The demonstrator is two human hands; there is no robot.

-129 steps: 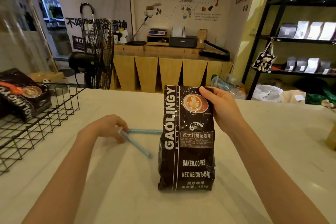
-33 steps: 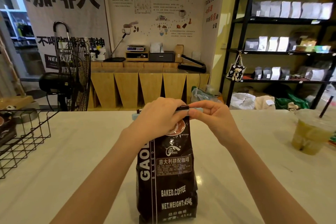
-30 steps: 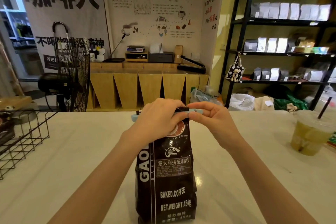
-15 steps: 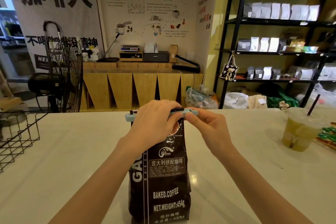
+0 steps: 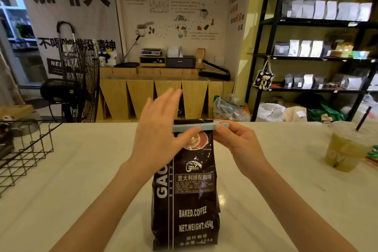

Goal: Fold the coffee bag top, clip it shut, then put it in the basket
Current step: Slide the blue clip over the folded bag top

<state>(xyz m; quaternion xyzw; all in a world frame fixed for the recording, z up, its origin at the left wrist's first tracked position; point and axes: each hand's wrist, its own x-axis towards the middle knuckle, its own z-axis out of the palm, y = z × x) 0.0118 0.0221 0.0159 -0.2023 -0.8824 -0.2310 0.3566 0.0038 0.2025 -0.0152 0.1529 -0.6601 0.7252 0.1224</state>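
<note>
A black coffee bag stands upright on the white table in front of me. A light blue clip lies across its folded top. My right hand pinches the right end of the clip between thumb and fingers. My left hand is at the bag's upper left with its fingers spread and raised, and only the thumb touches the clip. The left end of the clip is hidden behind that hand. The black wire basket stands at the table's left edge.
An iced drink in a plastic cup with a straw stands at the right of the table. A dark coffee bag lies in the wire basket. A standing fan, wooden counter and black shelves are beyond the table.
My left hand has let go of the clip and opened, fingers lifting upward. My right hand still pinches the clip's right end, and the clip now lies shut across the bag top.
</note>
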